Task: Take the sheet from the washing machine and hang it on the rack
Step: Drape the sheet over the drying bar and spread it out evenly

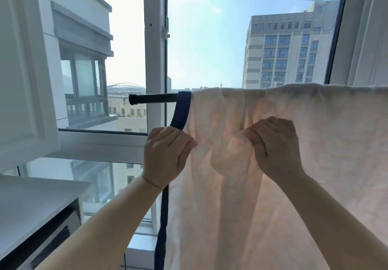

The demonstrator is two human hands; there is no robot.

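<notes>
Two bare forearms nearest the lens, reaching up from the bottom edge. Left hand (168, 154) clenched on the dark-trimmed left edge of the sheet (294, 143), fingers curled over the cloth. Right hand (275, 147) closed in a fist around a bunched fold of the same cloth, just right of the left one, the two hands near each other but apart. Sheet pale, cream to pinkish, backlit, draped over the black rack bar (153, 98) and hanging down past the bottom edge; a dark band (181, 110) running along its left border, curving down from the bar toward the left hand, then on below the wrist. Bare end of the bar poking out left of the cloth.

White window frame (154, 38) behind, glass on both sides, blue sky and tall buildings (287, 49) outside. White cabinet door (23, 59) at upper left. White countertop (31, 198) at lower left with a dark opening beneath it, too blurred to identify. White wall or frame at the far right.

Rest of the bar hidden under the cloth, its right end and supports out of sight. Lower hem of the sheet cut off. Fingertips of both hands buried in the fabric.
</notes>
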